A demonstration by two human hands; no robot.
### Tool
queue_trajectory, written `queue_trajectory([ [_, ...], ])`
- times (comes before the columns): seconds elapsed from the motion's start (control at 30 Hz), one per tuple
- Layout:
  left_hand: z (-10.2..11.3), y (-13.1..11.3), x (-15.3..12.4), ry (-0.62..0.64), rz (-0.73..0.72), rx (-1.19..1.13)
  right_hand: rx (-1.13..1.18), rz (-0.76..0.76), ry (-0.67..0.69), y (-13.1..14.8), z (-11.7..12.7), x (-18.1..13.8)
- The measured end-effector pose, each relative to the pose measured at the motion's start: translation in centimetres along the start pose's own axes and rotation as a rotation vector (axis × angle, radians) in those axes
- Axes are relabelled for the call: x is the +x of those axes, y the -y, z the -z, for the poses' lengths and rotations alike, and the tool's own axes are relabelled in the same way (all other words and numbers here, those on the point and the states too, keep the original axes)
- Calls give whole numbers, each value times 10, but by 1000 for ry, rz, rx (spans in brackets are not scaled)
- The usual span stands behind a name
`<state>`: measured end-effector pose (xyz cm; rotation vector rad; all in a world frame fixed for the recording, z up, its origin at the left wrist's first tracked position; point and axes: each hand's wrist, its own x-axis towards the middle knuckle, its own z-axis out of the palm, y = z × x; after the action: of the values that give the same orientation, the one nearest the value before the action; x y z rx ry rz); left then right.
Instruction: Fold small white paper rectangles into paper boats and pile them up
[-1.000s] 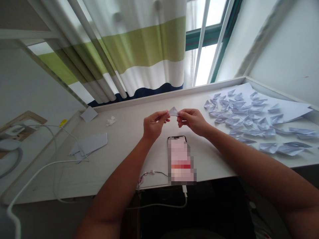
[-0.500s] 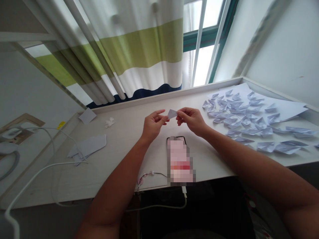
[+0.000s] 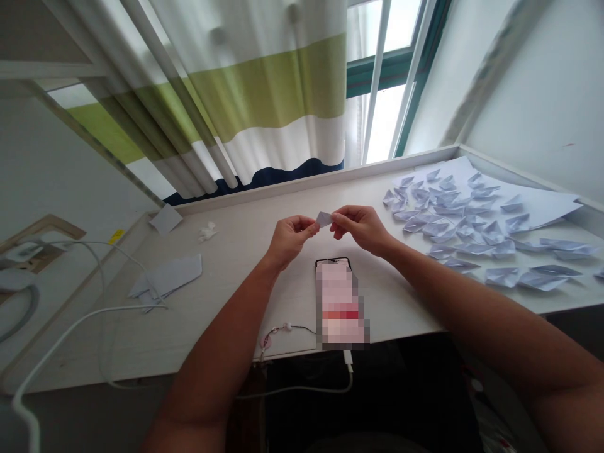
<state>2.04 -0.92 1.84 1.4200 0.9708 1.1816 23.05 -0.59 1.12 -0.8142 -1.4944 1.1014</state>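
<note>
Between my two hands is a small folded piece of white paper [image 3: 323, 219], held above the desk with a point facing up. My left hand [image 3: 293, 238] pinches its left corner between thumb and fingers, the other fingers curled. On the opposite corner, my right hand [image 3: 358, 226] grips with thumb and forefinger. Below them a phone [image 3: 337, 302] lies on the desk, its screen blurred out. To the right spread many folded paper boats [image 3: 465, 217], some lying on larger white sheets [image 3: 542, 204].
A stack of paper sheets [image 3: 172, 277] lies at the left of the desk [image 3: 236, 302], with a square sheet [image 3: 166, 219] and a crumpled white scrap [image 3: 207, 231] behind it. White cables [image 3: 89, 318] loop over the left side. A charging cable [image 3: 348, 362] hangs from the phone over the front edge.
The fingers of my left hand have curled in from a looser spread. The folded paper has shifted slightly left and tilted, with my right hand moving along with it.
</note>
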Motion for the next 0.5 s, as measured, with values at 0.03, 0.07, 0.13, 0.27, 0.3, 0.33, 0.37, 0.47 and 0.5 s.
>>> queue_trajectory([
  [0.03,-2,1,-1,32,3,-2,-20,-3,16,0,0,0],
  [0.07,-3,2,-1,60,7,-8,-45,-5,31,0,0,-1],
  [0.13,-7,4,-2,86,13,-19,-90,-10,53,1,-1,-1],
  [0.27,-9,5,-2,72,17,-6,-95,-30,56,1,-1,-2],
  [0.3,-9,5,-2,66,18,-2,-77,-43,61,1,-1,-2],
  [0.33,-8,4,-2,57,18,2,-53,-58,70,1,0,-2],
  [0.37,-8,4,-2,48,18,6,-29,-73,86,1,0,-2],
  [0.47,-6,4,-2,17,19,14,20,-94,134,1,1,-2],
  [0.5,-5,4,-2,7,17,15,29,-94,135,1,1,-2],
])
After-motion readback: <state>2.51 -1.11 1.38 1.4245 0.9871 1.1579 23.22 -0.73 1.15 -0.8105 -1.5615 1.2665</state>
